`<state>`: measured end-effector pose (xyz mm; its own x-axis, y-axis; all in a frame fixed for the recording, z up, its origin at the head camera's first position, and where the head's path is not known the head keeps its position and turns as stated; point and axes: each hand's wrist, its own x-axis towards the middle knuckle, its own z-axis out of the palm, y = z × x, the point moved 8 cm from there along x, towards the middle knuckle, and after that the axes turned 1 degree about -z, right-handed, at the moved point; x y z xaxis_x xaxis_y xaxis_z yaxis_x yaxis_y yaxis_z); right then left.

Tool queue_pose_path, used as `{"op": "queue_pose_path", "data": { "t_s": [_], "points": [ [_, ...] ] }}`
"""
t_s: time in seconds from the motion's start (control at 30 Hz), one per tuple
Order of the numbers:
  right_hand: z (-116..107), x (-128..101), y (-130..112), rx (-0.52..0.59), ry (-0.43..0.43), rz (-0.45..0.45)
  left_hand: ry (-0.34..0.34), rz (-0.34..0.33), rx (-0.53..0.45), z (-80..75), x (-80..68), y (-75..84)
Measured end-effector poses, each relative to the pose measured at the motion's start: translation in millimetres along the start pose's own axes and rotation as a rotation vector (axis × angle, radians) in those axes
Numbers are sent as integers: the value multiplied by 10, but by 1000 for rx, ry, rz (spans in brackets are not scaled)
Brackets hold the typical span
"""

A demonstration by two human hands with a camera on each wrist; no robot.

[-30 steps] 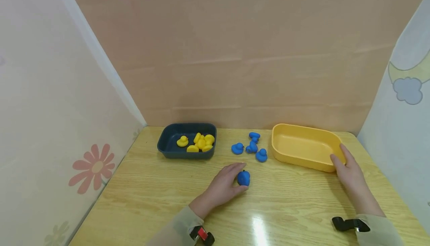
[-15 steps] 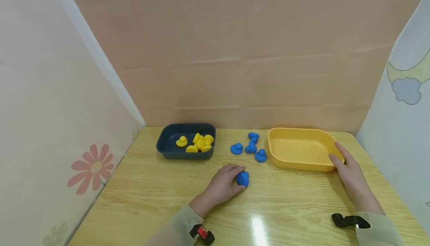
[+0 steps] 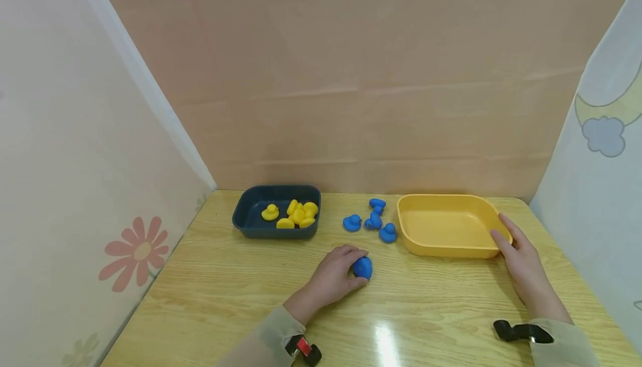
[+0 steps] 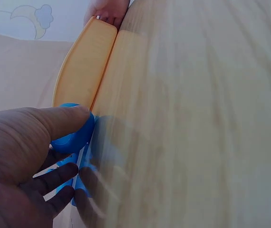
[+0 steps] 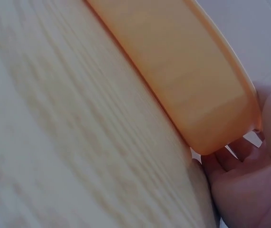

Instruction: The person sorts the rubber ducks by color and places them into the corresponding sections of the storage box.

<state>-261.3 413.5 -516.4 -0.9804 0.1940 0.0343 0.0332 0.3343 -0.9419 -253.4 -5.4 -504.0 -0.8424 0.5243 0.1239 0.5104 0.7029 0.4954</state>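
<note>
On the wooden table my left hand (image 3: 357, 267) curls round a blue rubber duck (image 3: 364, 267); in the left wrist view the thumb presses on top of the duck (image 4: 73, 135) and the fingers lie under it. My right hand (image 3: 500, 229) grips the near right corner of an empty yellow tray (image 3: 446, 251), thumb on the rim. The right wrist view shows the tray's wall (image 5: 183, 80) with the fingers (image 5: 230, 156) behind its end. Several more blue ducks (image 3: 373, 220) lie loose between the two trays.
A dark blue tray (image 3: 251, 231) with several yellow ducks (image 3: 296, 214) stands at the back left. Paper walls close the table on the left, back and right. Bare tabletop (image 3: 426, 311) stretches along the near edge.
My right hand has turned and slid the yellow tray leftward, so it sits squarer and closer to the loose blue ducks. My left hand stays on its duck.
</note>
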Motion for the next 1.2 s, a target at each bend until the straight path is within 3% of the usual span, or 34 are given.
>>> {"op": "queue_pose_path", "data": {
  "t_s": [0.23,0.57,0.8,1.2],
  "points": [
    [14,-34,5,8,-7,-13,33,27,21,3,10,17],
    [21,-45,-4,17,3,-29,53,-26,-81,-60,67,28],
    [12,-12,29,14,10,-46,131,23,-91,-151,216,149],
    [27,-31,11,38,9,-46,180,38,-142,-136,593,366]
  ]
}}
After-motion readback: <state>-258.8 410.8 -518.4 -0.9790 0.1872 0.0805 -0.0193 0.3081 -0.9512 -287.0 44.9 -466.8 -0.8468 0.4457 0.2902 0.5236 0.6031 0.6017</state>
